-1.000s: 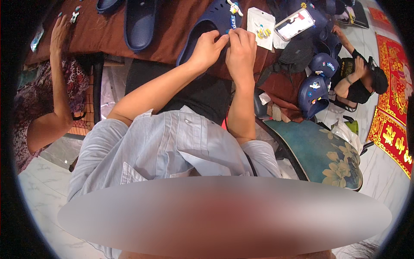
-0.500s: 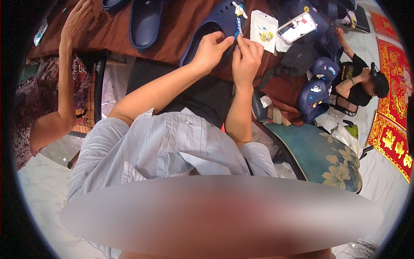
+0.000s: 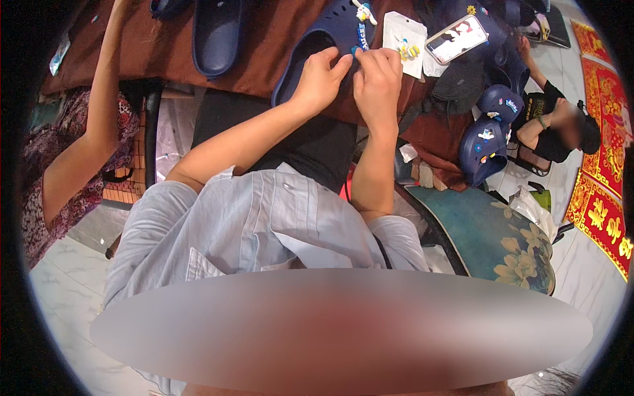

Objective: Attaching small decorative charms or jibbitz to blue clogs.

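Note:
A navy clog (image 3: pixel 316 34) lies on the brown cloth in front of me, toe end away. Along its right side sit a white character charm (image 3: pixel 363 12) and a blue letter charm (image 3: pixel 362 36), with a small blue charm (image 3: pixel 354 50) below them. My left hand (image 3: pixel 319 80) is closed on the clog's near part, thumb toward the right hand; its fingertips are partly hidden. Bent fingers of my right hand (image 3: pixel 378 82) meet the clog's right edge beside the small blue charm. What lies between its fingertips and thumb is hidden.
Right of the clog lie a white packet (image 3: pixel 404 49) with yellow charms and a phone (image 3: pixel 457 39). More navy clogs stand left (image 3: pixel 218 39) and right (image 3: pixel 482 148). Another person's arm (image 3: pixel 99 112) reaches in at left; a second person (image 3: pixel 551 125) sits at right beyond a dark bag (image 3: pixel 459 86).
My right hand's fingers have shifted slightly left and spread a little from their tight pinch. The left hand stays almost in place. The other person's arm at left has moved upward.

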A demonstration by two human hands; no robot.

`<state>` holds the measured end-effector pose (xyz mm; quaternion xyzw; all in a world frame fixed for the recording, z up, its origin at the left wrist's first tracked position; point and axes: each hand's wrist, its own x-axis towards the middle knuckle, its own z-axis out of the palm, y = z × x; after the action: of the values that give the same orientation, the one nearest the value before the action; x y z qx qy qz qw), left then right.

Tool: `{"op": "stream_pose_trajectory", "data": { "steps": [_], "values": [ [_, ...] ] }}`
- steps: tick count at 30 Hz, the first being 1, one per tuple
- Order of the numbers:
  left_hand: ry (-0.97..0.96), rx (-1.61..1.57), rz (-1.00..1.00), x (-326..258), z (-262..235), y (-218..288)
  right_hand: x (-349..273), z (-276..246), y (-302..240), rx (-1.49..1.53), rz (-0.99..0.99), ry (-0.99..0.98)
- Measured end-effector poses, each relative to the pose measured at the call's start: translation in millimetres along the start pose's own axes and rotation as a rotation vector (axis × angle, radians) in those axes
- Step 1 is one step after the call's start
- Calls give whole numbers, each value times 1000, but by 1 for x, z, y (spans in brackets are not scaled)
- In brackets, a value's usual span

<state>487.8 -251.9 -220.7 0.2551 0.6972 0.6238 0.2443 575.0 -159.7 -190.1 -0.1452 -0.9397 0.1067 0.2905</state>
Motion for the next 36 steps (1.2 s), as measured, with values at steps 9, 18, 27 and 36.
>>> {"op": "stream_pose_trajectory", "data": {
  "steps": [9, 18, 27, 36],
  "values": [
    [-21, 34, 38, 0, 0, 1, 12, 0, 0, -50, -68, -42],
    [-9, 54, 63, 1, 0, 0, 18, 4, -4, -160, -120, -82],
    [22, 64, 88, 3, 2, -1, 7, 2, -8, -155, -51, -44],
    [-9, 74, 78, 7, -2, 0, 4, 1, -4, -159, -12, -50]
  ]
}}
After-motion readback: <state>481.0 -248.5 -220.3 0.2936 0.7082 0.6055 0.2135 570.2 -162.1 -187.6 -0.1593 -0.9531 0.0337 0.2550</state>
